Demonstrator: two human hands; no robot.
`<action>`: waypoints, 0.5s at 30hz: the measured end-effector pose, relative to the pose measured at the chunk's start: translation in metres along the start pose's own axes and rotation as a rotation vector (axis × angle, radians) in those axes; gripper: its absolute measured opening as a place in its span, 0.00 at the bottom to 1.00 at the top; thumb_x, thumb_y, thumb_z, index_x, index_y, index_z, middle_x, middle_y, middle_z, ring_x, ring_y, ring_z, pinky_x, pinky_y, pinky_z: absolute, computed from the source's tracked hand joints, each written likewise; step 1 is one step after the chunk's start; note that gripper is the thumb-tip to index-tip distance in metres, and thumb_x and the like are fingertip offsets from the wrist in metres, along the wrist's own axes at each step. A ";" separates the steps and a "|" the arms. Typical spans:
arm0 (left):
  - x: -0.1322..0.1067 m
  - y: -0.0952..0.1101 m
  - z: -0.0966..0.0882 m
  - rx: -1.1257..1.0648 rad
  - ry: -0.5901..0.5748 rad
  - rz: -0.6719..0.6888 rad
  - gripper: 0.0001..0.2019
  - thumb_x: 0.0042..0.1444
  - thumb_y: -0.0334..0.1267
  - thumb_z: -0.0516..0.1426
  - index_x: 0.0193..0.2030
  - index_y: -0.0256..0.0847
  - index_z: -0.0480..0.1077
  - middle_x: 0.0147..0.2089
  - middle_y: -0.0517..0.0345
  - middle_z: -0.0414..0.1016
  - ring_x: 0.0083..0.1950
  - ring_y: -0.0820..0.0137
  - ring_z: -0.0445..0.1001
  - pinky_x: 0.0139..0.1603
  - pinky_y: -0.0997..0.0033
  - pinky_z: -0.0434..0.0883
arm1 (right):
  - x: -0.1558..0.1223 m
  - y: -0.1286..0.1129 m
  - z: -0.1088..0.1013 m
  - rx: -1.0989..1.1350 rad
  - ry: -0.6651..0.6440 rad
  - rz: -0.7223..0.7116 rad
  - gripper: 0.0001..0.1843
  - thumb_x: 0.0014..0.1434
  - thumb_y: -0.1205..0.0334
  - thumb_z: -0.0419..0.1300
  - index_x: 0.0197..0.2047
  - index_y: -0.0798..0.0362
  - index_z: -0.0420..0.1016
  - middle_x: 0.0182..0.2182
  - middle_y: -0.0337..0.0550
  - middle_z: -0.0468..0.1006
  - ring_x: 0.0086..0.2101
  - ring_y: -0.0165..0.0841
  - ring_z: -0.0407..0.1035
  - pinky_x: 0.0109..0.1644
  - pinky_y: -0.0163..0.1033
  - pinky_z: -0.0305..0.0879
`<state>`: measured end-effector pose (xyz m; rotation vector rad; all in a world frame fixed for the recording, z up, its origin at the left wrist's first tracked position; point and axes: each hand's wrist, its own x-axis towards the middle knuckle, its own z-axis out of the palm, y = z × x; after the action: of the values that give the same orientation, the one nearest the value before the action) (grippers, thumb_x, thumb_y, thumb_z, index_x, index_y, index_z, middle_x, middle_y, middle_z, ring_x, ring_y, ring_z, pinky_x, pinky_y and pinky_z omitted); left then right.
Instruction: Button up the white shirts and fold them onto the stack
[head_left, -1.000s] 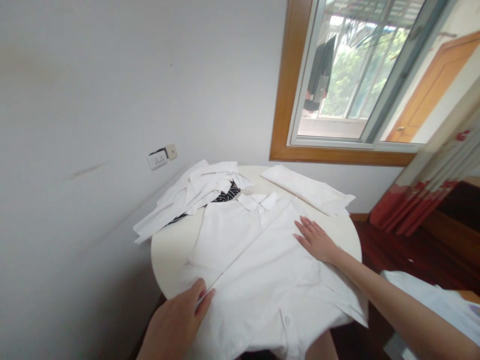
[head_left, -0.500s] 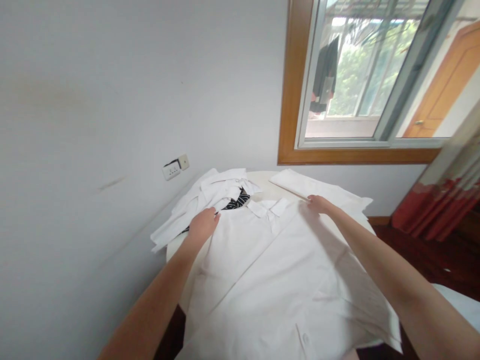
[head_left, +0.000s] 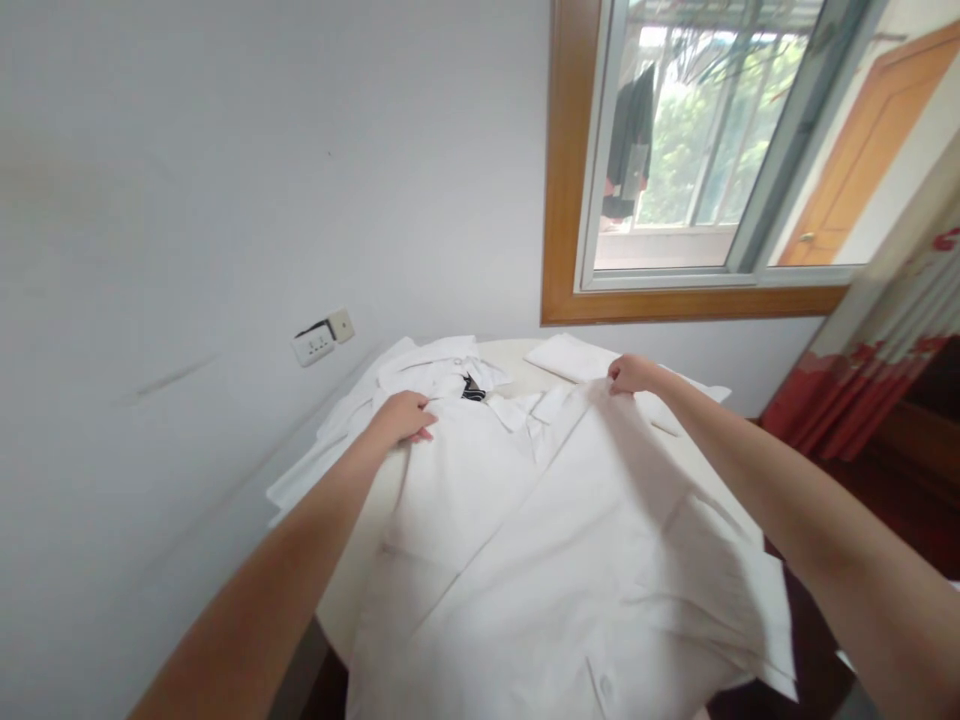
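At the far left shoulder of a white shirt [head_left: 517, 540], the fingers of the left hand [head_left: 405, 416] are closed on the cloth; at its far right shoulder, those of the right hand [head_left: 631, 374] pinch it likewise. The shirt extends across the desk [head_left: 517, 356], collar [head_left: 529, 408] toward the far side. Far left: heaped white garments [head_left: 435, 362], with black-and-white patterned cloth [head_left: 474, 390] showing. Far right: a folded white garment [head_left: 564, 357], partly behind the right hand.
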<state>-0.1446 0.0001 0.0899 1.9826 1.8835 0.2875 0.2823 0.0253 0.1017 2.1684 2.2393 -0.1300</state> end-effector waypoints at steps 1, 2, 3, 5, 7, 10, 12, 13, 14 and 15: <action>0.002 0.007 -0.008 -0.015 0.029 0.006 0.08 0.51 0.37 0.54 0.36 0.36 0.70 0.27 0.54 0.77 0.27 0.68 0.76 0.28 0.74 0.67 | -0.001 0.001 -0.008 0.011 0.050 0.020 0.10 0.48 0.66 0.61 0.35 0.53 0.78 0.28 0.43 0.80 0.34 0.36 0.73 0.35 0.34 0.63; 0.005 0.013 -0.017 -0.001 0.082 0.022 0.07 0.51 0.36 0.54 0.35 0.36 0.70 0.26 0.54 0.76 0.27 0.68 0.76 0.29 0.74 0.67 | -0.002 0.002 -0.016 0.022 0.120 0.043 0.10 0.48 0.67 0.60 0.36 0.54 0.77 0.28 0.43 0.79 0.33 0.36 0.73 0.34 0.34 0.63; 0.008 0.020 -0.026 0.037 0.158 0.045 0.07 0.51 0.36 0.54 0.33 0.37 0.69 0.26 0.54 0.76 0.28 0.67 0.76 0.30 0.73 0.67 | -0.002 0.002 -0.024 0.032 0.205 0.063 0.10 0.48 0.67 0.60 0.37 0.54 0.76 0.28 0.44 0.79 0.33 0.37 0.73 0.34 0.34 0.62; 0.013 0.033 -0.044 0.135 0.371 0.088 0.06 0.51 0.37 0.54 0.32 0.37 0.69 0.28 0.52 0.76 0.34 0.65 0.76 0.35 0.69 0.68 | -0.003 0.002 -0.037 0.054 0.392 0.087 0.12 0.49 0.66 0.60 0.40 0.55 0.73 0.33 0.47 0.79 0.36 0.38 0.72 0.35 0.35 0.61; 0.015 0.042 -0.059 0.194 0.586 0.115 0.07 0.53 0.39 0.54 0.34 0.38 0.69 0.34 0.49 0.77 0.40 0.62 0.75 0.39 0.66 0.67 | -0.004 0.001 -0.046 0.105 0.540 0.091 0.15 0.52 0.64 0.59 0.44 0.55 0.70 0.38 0.50 0.78 0.38 0.40 0.71 0.36 0.36 0.61; 0.013 0.042 -0.071 0.163 0.732 0.135 0.12 0.57 0.44 0.51 0.39 0.38 0.68 0.39 0.47 0.76 0.42 0.61 0.73 0.40 0.65 0.67 | -0.011 0.004 -0.047 0.217 0.665 0.065 0.16 0.56 0.60 0.56 0.47 0.56 0.66 0.40 0.53 0.76 0.39 0.42 0.70 0.37 0.37 0.61; 0.009 0.030 -0.067 0.104 0.731 0.161 0.13 0.57 0.46 0.51 0.41 0.38 0.67 0.39 0.49 0.76 0.41 0.63 0.72 0.41 0.67 0.67 | -0.021 0.008 -0.036 0.278 0.681 0.008 0.13 0.58 0.61 0.53 0.47 0.55 0.65 0.39 0.52 0.76 0.38 0.42 0.70 0.37 0.38 0.61; 0.005 0.022 -0.062 0.070 0.711 0.183 0.13 0.57 0.46 0.51 0.41 0.39 0.68 0.39 0.51 0.76 0.41 0.65 0.72 0.41 0.68 0.67 | -0.027 0.012 -0.027 0.305 0.670 -0.033 0.12 0.58 0.62 0.52 0.46 0.54 0.65 0.39 0.51 0.77 0.38 0.42 0.70 0.37 0.38 0.61; 0.001 0.012 -0.055 0.040 0.681 0.208 0.13 0.56 0.45 0.51 0.41 0.39 0.68 0.40 0.52 0.76 0.41 0.66 0.72 0.42 0.68 0.67 | -0.034 0.015 -0.016 0.333 0.648 -0.080 0.11 0.58 0.63 0.51 0.44 0.53 0.65 0.39 0.50 0.77 0.38 0.41 0.70 0.38 0.38 0.62; -0.004 0.001 -0.046 0.015 0.637 0.239 0.14 0.55 0.45 0.51 0.42 0.39 0.69 0.41 0.53 0.76 0.42 0.66 0.72 0.44 0.69 0.67 | -0.042 0.019 -0.004 0.364 0.613 -0.130 0.10 0.58 0.64 0.50 0.43 0.53 0.65 0.40 0.50 0.77 0.38 0.40 0.70 0.39 0.38 0.62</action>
<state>-0.1623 0.0029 0.1322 2.3105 1.9776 1.0842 0.3032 -0.0154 0.1080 2.5029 2.8775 0.1665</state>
